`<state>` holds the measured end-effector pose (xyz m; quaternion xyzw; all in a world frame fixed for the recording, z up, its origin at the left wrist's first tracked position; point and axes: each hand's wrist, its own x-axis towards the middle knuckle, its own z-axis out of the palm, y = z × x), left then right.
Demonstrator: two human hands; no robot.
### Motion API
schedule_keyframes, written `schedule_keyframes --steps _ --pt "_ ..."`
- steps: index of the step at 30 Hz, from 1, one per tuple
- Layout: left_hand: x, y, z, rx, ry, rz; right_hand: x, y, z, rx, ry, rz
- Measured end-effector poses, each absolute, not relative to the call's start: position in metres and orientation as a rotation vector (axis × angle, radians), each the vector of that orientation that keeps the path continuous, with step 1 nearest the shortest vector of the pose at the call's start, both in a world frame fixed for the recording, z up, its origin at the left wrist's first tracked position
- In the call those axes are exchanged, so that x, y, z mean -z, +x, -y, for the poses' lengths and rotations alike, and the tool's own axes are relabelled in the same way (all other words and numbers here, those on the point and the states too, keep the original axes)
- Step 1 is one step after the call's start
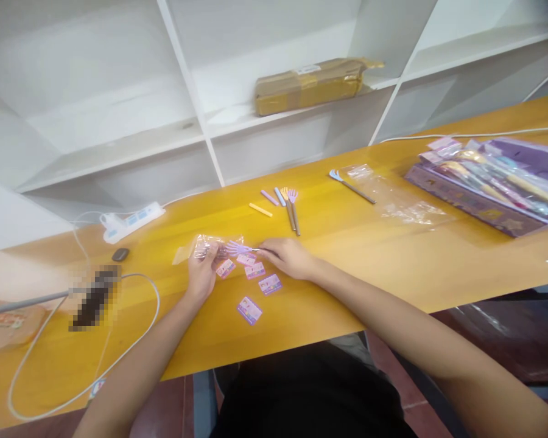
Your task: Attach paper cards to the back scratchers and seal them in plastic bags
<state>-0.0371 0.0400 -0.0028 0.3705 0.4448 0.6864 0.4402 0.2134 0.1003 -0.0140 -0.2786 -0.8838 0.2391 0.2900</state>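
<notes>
Purple claw rod [238,248] is being pinched by its shaft btwn thumb & fingers of R hand [287,257], claw end being pointed twd L hand [202,272]. Clear plastic bag [207,246] is being pinched btwn thumb & fingers of L hand; whether it's being touched by claw tips can't be told. Five small cards [270,284] are being held up by wooden table [347,243], btwn both hands & nearer the person. Just beyond R hand, three short sticks [260,210] + two more claw rods [296,218] are being supported too. Blue claw rod [354,189] is being kept beyond, to R of R hand; packaged items [488,176] are being held in purple box [466,202], well right.
</notes>
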Motion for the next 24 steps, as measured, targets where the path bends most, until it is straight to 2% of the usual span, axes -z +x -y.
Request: schedule_keyframes --steps 24 --pt "0.025 -0.042 -0.032 -1.294 1.198 -1.303 0.022 0.202 -0.09 -0.651 -0.784 2.422"
